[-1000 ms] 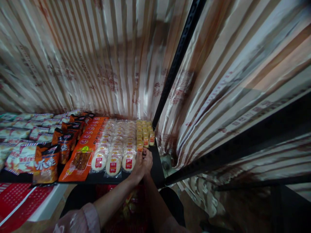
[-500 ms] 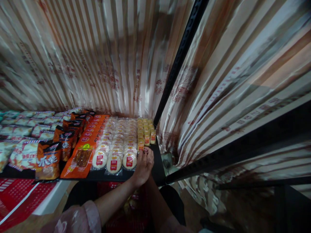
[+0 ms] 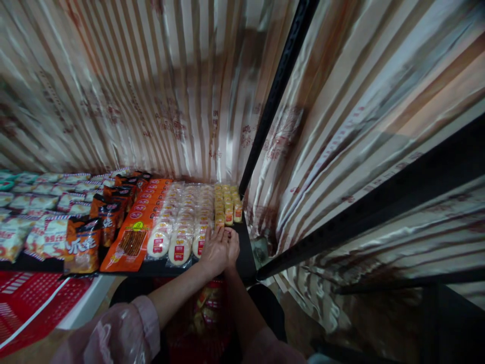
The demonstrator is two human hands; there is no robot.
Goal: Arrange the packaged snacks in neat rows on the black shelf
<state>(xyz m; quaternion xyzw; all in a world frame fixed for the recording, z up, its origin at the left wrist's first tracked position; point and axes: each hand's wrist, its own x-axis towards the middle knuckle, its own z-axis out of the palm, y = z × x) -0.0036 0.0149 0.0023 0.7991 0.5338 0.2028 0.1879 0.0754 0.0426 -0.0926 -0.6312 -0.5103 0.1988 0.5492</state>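
My left hand reaches over the shelf's front right, back upward and fingers stretched forward and slightly apart. Pressed against its right side is my right hand, its fingers bent inward; whatever lies between the two hands is hidden. Just beyond the fingertips stand small yellow snack packs in short columns. Round white rice crackers in clear wrappers form rows to the left, and my left hand partly covers the nearest one on that side.
An orange bag of stick snacks, orange-black snack bags and white snack bags line the black shelf leftward. Black posts and striped curtains enclose it. A red basket sits at lower left; snack packs lie below.
My left hand has shifted slightly left and flattened, with its fingers spread wider, and now covers part of a rice cracker. The right hand stays beside it. The view has shifted slightly.
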